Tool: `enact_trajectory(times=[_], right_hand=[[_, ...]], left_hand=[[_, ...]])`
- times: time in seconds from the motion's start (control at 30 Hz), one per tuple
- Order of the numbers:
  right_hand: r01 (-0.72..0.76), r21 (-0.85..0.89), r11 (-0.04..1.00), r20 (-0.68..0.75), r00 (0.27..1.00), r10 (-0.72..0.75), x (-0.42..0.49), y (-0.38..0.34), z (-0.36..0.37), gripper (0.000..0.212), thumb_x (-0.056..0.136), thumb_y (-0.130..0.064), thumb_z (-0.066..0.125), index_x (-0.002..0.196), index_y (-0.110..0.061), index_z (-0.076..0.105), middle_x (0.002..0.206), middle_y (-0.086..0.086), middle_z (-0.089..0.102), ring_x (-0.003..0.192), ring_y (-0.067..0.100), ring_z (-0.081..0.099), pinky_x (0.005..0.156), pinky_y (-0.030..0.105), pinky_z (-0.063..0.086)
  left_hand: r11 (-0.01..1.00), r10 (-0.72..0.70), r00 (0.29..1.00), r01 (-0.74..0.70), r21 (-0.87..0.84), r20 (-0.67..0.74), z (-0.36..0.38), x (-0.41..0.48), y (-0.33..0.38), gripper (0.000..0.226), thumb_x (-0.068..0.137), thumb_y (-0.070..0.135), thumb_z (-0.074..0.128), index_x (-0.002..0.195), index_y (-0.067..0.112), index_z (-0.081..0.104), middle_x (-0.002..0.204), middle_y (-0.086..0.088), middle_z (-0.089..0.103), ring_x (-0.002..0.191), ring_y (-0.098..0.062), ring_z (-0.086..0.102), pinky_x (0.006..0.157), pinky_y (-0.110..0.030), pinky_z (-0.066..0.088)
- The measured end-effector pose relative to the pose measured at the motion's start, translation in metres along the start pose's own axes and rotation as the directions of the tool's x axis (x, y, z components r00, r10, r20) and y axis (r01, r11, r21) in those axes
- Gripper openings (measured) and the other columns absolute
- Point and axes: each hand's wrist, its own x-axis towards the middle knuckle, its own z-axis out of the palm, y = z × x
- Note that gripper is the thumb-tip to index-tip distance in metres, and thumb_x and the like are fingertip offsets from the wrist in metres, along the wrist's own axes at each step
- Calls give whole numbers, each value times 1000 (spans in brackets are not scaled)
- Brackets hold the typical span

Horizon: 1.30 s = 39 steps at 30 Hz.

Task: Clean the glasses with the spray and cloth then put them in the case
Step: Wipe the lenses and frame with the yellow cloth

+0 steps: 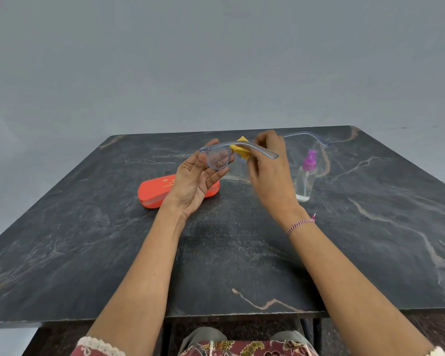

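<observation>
Head view: left hand [198, 183] holds glasses [217, 160]; right hand [270, 170] pinches cloth [242, 150].

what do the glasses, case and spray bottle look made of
Glasses: likely plastic; the pale blue frame is translucent and glossy. Case: orange-red, smooth matte shell with gold lettering; plastic or faux leather, unclear. Spray bottle: probably clear plastic, see-through body, opaque purple nozzle.
</observation>
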Motion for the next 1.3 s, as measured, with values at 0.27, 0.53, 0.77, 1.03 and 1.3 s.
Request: enact_trajectory(times=[0.27,0.53,0.77,1.03,1.3], right_hand=[[40,-33,999,51,998,-38,1,-5,0,35,79,12,53,107,-4,66,96,16,52,88,28,48,74,29,44],[62,-82,995,25,998,-60,-1,-5,4,39,78,12,58,113,-3,64,95,18,53,86,30,50,74,29,44],[72,-101,992,37,997,-69,0,-2,2,39,77,12,59,113,-1,64,96,18,55,88,32,51,74,32,47],[157,-86,984,108,983,-148,-4,-8,6,33,88,-11,60,120,-3,58,106,15,55,93,28,49,83,32,44],[272,-263,926,-1,959,-282,1,2,6,18,86,-9,62,102,-2,67,90,10,62,76,28,52,67,33,50]], left_hand=[[1000,1,999,-1,1,-32,0,-1,1,59,60,41,80,110,13,65,109,-16,69,99,-26,68,71,-24,58],[1000,12,999,-11,10,-48,4,-3,4,64,54,46,83,105,14,64,101,-14,71,92,-23,70,69,-23,58],[1000,22,999,-22,5,-50,3,-3,4,67,53,48,84,107,14,62,102,-14,71,92,-23,70,71,-22,58],[998,32,994,-37,-51,-105,-1,0,6,72,50,49,85,108,13,60,102,-18,70,91,-22,70,70,-22,57],[989,-21,996,8,-145,-85,3,-2,5,70,47,41,89,103,9,61,101,-23,69,92,-27,70,72,-25,58]])
